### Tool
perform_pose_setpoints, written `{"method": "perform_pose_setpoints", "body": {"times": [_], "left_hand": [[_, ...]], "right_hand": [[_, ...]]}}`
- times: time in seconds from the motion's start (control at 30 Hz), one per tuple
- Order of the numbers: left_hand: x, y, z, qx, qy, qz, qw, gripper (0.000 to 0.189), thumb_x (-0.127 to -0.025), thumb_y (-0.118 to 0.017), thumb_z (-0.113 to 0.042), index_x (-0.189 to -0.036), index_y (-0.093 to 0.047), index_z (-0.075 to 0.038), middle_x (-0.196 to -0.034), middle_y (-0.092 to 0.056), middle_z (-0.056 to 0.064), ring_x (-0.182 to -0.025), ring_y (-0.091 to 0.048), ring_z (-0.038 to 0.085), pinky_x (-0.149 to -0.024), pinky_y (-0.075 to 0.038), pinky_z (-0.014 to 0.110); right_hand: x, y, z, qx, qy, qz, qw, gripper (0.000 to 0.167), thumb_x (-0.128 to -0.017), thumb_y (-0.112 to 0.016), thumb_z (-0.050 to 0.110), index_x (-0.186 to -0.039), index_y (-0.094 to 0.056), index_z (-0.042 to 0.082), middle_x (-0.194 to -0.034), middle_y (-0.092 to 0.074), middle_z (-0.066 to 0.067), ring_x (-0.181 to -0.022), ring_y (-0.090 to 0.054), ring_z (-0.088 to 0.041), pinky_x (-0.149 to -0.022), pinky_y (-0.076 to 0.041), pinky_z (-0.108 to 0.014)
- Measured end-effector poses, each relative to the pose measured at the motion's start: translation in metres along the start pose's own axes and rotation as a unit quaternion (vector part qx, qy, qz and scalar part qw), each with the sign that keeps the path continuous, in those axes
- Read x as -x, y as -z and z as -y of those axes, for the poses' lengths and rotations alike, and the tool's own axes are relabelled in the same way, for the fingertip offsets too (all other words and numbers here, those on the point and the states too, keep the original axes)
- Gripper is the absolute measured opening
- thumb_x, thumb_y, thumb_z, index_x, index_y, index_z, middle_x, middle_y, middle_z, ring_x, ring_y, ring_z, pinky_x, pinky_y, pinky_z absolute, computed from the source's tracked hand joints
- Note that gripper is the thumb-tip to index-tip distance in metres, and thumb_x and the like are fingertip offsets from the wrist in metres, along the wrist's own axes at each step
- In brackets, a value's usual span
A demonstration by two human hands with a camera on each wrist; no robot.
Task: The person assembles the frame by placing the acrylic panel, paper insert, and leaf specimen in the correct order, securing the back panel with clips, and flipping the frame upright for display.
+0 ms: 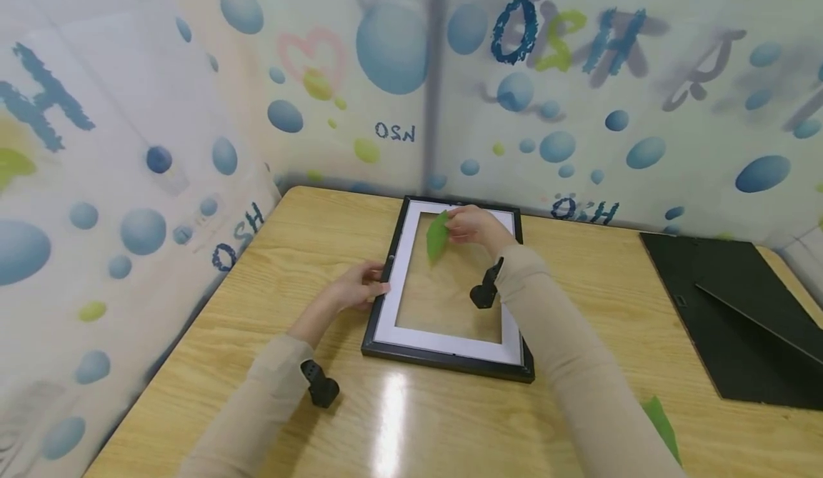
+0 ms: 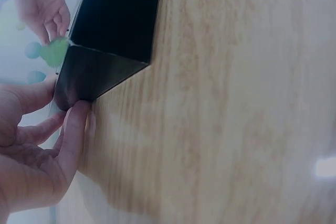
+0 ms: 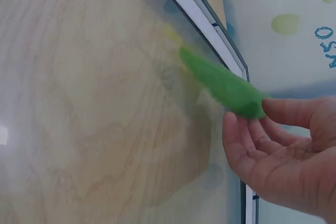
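A black picture frame point(image 1: 450, 365) with a white mat border point(image 1: 391, 299) lies flat on the table. My left hand point(image 1: 356, 286) grips its left side, and in the left wrist view the thumb and fingers point(image 2: 76, 135) are around the black edge. Over the upper part of the frame's opening, my right hand point(image 1: 476, 226) pinches a green leaf point(image 1: 437, 236) by one end. Seen from the right wrist, the leaf point(image 3: 226, 87) hangs between thumb and fingertips, its free end pointing towards the opening. Wood grain shows through the opening.
A black backing board point(image 1: 701, 335) with a stand flap lies at the table's right. Another green leaf point(image 1: 661, 424) is partly hidden by my right forearm. The wooden table point(image 1: 302, 249) meets a patterned curtain point(image 1: 360, 149) at the back and left.
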State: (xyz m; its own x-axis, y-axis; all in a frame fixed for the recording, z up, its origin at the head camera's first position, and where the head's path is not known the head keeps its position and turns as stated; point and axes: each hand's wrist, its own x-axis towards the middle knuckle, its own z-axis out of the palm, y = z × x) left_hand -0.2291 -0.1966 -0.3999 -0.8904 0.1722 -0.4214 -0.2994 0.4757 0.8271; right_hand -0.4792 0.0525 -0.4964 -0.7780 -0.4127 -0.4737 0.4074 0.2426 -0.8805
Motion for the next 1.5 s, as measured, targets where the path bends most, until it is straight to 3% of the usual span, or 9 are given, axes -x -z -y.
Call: {"method": "perform_pose_setpoints", "body": {"times": [0.3, 0.4, 0.47, 0.5, 0.63, 0.7, 0.73, 1.13, 1.5], "left_hand": [[0.002, -0.004, 0.006, 0.004, 0.01, -0.001, 0.9999, 0.057, -0.092, -0.054, -0.015, -0.141, -0.028, -0.005, -0.138, -0.036, 0.021, -0.119, -0.045, 0.033, -0.091, -0.049, 0.044], [0.003, -0.003, 0.005, 0.001, 0.007, -0.002, 1.0, 0.058, -0.092, -0.054, -0.015, -0.141, -0.027, -0.004, -0.137, -0.036, 0.022, -0.119, -0.045, 0.034, -0.091, -0.049, 0.044], [0.003, -0.001, 0.003, -0.005, 0.004, 0.005, 1.0, 0.058, -0.092, -0.053, -0.015, -0.142, -0.025, -0.003, -0.138, -0.034, 0.023, -0.12, -0.044, 0.035, -0.091, -0.049, 0.045], [0.002, 0.0, 0.002, -0.009, 0.004, 0.009, 0.9999, 0.059, -0.092, -0.053, -0.015, -0.142, -0.024, -0.003, -0.139, -0.033, 0.023, -0.12, -0.044, 0.035, -0.091, -0.049, 0.044], [-0.002, 0.002, -0.008, -0.014, 0.026, 0.036, 0.9989, 0.059, -0.094, -0.05, -0.015, -0.143, -0.019, -0.002, -0.142, -0.028, 0.022, -0.122, -0.042, 0.035, -0.093, -0.048, 0.044], [-0.003, 0.002, -0.013, -0.015, 0.04, 0.048, 0.9979, 0.06, -0.094, -0.05, -0.013, -0.143, -0.017, -0.001, -0.142, -0.026, 0.022, -0.122, -0.042, 0.035, -0.094, -0.047, 0.043], [-0.003, 0.002, -0.015, -0.016, 0.044, 0.055, 0.9974, 0.06, -0.094, -0.05, -0.013, -0.142, -0.016, -0.001, -0.143, -0.025, 0.022, -0.122, -0.041, 0.035, -0.095, -0.046, 0.044], [-0.008, 0.009, -0.027, -0.064, 0.076, 0.085, 0.9914, 0.063, -0.095, -0.049, -0.016, -0.143, -0.012, -0.002, -0.146, -0.02, 0.021, -0.131, -0.033, 0.033, -0.101, -0.042, 0.041], [-0.006, 0.011, -0.023, -0.061, 0.074, 0.084, 0.9919, 0.065, -0.093, -0.051, -0.018, -0.144, -0.013, -0.003, -0.147, -0.019, 0.021, -0.13, -0.034, 0.033, -0.1, -0.043, 0.04]], "right_hand": [[-0.016, 0.024, -0.016, -0.008, 0.011, 0.028, 0.9995, 0.058, -0.079, -0.07, 0.013, -0.132, -0.047, 0.018, -0.106, -0.066, -0.003, -0.101, -0.061, -0.017, -0.086, -0.05, -0.039], [0.024, 0.017, -0.004, 0.013, 0.016, 0.029, 0.9994, 0.05, -0.082, -0.068, 0.014, -0.129, -0.05, 0.017, -0.114, -0.063, -0.004, -0.105, -0.06, -0.019, -0.089, -0.05, -0.039], [0.082, -0.005, 0.022, 0.036, 0.011, 0.012, 0.9992, 0.047, -0.086, -0.062, 0.013, -0.131, -0.048, 0.012, -0.124, -0.057, -0.012, -0.113, -0.056, -0.024, -0.095, -0.047, -0.04], [0.083, 0.003, 0.02, 0.034, 0.015, 0.022, 0.9991, 0.045, -0.085, -0.064, 0.015, -0.128, -0.051, 0.011, -0.122, -0.059, -0.012, -0.11, -0.058, -0.024, -0.092, -0.049, -0.038], [0.165, -0.023, 0.051, 0.09, -0.002, -0.014, 0.9959, 0.047, -0.093, -0.048, 0.011, -0.137, -0.036, 0.001, -0.137, -0.044, -0.021, -0.124, -0.046, -0.029, -0.103, -0.04, -0.037], [0.176, -0.017, 0.05, 0.114, -0.007, -0.009, 0.9934, 0.047, -0.095, -0.044, 0.012, -0.138, -0.033, -0.001, -0.137, -0.043, -0.022, -0.124, -0.045, -0.03, -0.104, -0.039, -0.037], [0.208, -0.031, 0.063, 0.144, -0.013, -0.017, 0.9894, 0.049, -0.096, -0.04, 0.011, -0.14, -0.026, -0.003, -0.141, -0.037, -0.024, -0.127, -0.041, -0.032, -0.107, -0.036, -0.039], [0.269, 0.003, 0.045, 0.268, -0.031, 0.033, 0.9624, 0.05, -0.098, -0.04, 0.023, -0.136, -0.029, -0.007, -0.134, -0.042, -0.028, -0.122, -0.044, -0.036, -0.106, -0.035, -0.045], [0.307, 0.03, 0.01, 0.306, -0.068, 0.079, 0.9464, 0.052, -0.092, -0.054, 0.027, -0.129, -0.04, -0.007, -0.118, -0.056, -0.018, -0.098, -0.058, -0.016, -0.091, -0.05, -0.033]]}}
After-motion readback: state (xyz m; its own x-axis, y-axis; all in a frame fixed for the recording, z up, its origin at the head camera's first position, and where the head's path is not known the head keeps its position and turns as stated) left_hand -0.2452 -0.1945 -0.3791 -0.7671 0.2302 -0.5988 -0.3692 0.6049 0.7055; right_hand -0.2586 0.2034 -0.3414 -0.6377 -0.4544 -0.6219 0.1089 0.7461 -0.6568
